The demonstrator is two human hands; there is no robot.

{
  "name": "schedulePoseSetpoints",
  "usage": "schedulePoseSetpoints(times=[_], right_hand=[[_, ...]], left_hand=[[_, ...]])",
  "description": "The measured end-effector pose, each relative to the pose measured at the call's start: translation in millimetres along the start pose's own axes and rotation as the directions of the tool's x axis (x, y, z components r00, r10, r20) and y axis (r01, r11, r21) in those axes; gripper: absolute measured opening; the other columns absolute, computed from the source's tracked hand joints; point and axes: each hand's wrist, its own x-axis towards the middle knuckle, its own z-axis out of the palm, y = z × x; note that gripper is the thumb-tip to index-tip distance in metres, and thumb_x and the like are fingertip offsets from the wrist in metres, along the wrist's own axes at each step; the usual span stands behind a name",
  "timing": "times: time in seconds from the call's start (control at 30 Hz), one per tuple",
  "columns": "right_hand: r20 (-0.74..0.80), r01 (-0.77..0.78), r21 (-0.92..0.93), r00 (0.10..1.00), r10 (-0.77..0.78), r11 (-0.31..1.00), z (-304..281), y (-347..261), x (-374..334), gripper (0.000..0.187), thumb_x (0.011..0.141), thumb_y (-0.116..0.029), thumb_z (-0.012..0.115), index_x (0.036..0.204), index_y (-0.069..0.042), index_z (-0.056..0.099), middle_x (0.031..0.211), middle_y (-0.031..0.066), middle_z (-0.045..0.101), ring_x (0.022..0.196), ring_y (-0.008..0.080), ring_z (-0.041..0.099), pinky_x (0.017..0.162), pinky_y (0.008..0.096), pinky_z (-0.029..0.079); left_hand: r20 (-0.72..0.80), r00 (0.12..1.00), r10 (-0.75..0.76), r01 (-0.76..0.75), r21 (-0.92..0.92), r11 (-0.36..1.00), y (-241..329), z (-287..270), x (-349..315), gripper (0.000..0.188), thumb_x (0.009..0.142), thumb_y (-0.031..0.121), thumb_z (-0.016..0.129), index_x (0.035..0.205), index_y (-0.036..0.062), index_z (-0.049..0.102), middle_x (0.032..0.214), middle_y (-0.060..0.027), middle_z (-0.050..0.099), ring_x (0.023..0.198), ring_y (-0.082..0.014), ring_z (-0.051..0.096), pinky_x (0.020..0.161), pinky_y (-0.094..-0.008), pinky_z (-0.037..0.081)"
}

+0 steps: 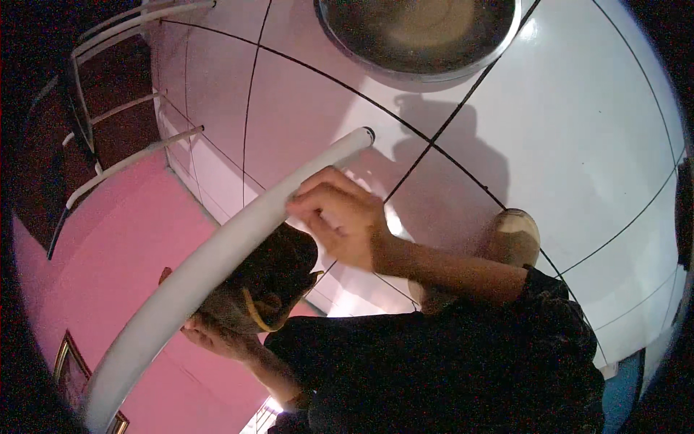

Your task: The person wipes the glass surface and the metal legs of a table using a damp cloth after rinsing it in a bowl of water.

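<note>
A long white tube [217,253] with a dark end cap slants across the view, from the lower left toward the floor tiles. My left hand [220,340] is closed round its lower part from beneath, with a fingertip showing on the far side. Against the tube, between my hands, is a dark, cloth-like thing [271,271] with a yellow strip; its full shape is hidden. My right hand [347,220] is closed at the tube's edge, higher up, its curled fingers slightly blurred. What those fingers hold, if anything, cannot be made out.
A round metal basin [426,79] of murky liquid stands on the white tiled floor [578,130] at the top. On the left is a dark piece of furniture with white tubular legs [137,163]. A pink wall [144,231] and framed pictures [72,362] lie beyond the tube.
</note>
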Motion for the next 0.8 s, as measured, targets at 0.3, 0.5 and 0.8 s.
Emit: schedulePoseSetpoints(times=[0.3, 0.5, 0.8], right_hand=[[0.000, 0.030, -0.073, 1.000, -0.030, 0.997, 2.9, -1.4, 2.6, 0.011, 0.079, -0.002, 0.066, 0.089, -0.003, 0.064, 0.084, 0.0102, 0.061, 0.079, 0.0183, 0.062, 0.068, 0.0290, 0.050], [-0.100, -0.151, -0.247, 0.987, 0.129, 0.957, -23.0, 58.1, 0.6, 0.005, 0.081, -0.001, 0.063, 0.086, -0.003, 0.064, 0.084, 0.0113, 0.060, 0.075, 0.0201, 0.063, 0.061, 0.0310, 0.050], [0.049, 0.048, 0.017, 0.998, -0.049, 0.999, 5.4, -8.9, 7.9, 0.008, 0.077, -0.001, 0.065, 0.085, -0.003, 0.063, 0.086, 0.0108, 0.063, 0.079, 0.0193, 0.062, 0.067, 0.0286, 0.050]], left_hand=[[0.027, 0.999, 0.040, -0.038, -0.058, 0.998, 1.9, -3.5, -2.0, 0.063, 0.097, 0.048, 0.038, 0.126, -0.0073, 0.043, 0.133, -0.0180, 0.045, 0.114, -0.0278, 0.048, 0.095, -0.0386, 0.041], [0.034, 0.994, -0.106, 0.111, -0.177, 0.978, 9.3, -1.1, -3.3, 0.066, 0.095, 0.049, 0.043, 0.128, -0.0071, 0.041, 0.131, -0.0185, 0.044, 0.111, -0.0254, 0.049, 0.091, -0.0362, 0.043], [0.009, 0.996, -0.088, 0.089, -0.122, 0.989, -6.0, -11.8, -4.8, 0.068, 0.094, 0.051, 0.044, 0.129, -0.0070, 0.039, 0.131, -0.0181, 0.045, 0.109, -0.0244, 0.051, 0.090, -0.0361, 0.044]])
